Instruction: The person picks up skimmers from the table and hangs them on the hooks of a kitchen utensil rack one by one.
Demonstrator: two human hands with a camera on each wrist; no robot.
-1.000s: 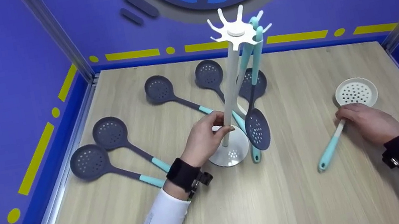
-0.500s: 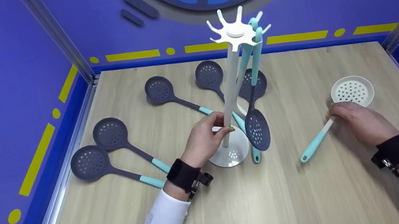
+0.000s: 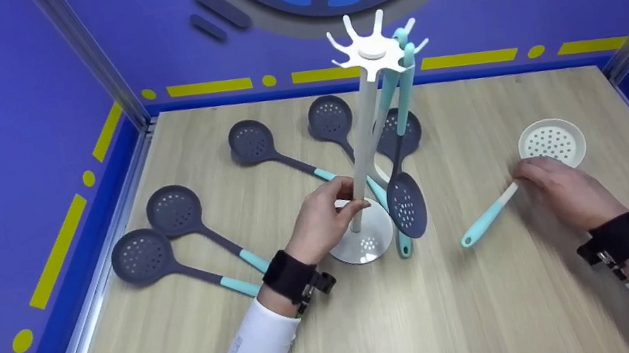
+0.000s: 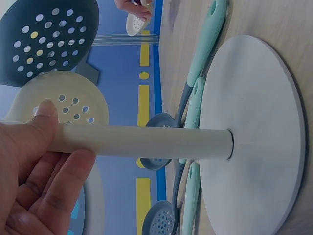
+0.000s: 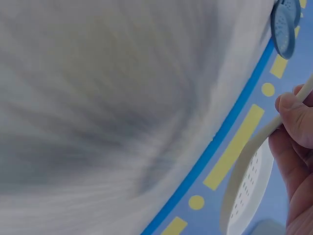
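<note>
My left hand pinches the lower part of the white pole of a utensil stand, its thumb and fingers on either side. The stand is upright on a round base, with a ring of hooks on top. A dark skimmer and a cream skimmer hang from its right side, mint handles uppermost. Further right, my right hand holds a white skimmer by its neck, the mint handle pointing toward the front left. In the right wrist view, thumb and fingers pinch that neck, apparently off the table.
Two dark skimmers lie on the left of the wooden table. Several more lie behind the stand, such as one at back left and one near the middle. Blue panels wall the table's back and sides.
My right hand has moved left and slightly away with the white skimmer, whose handle end has swung left. My left hand and the stand stay put.
</note>
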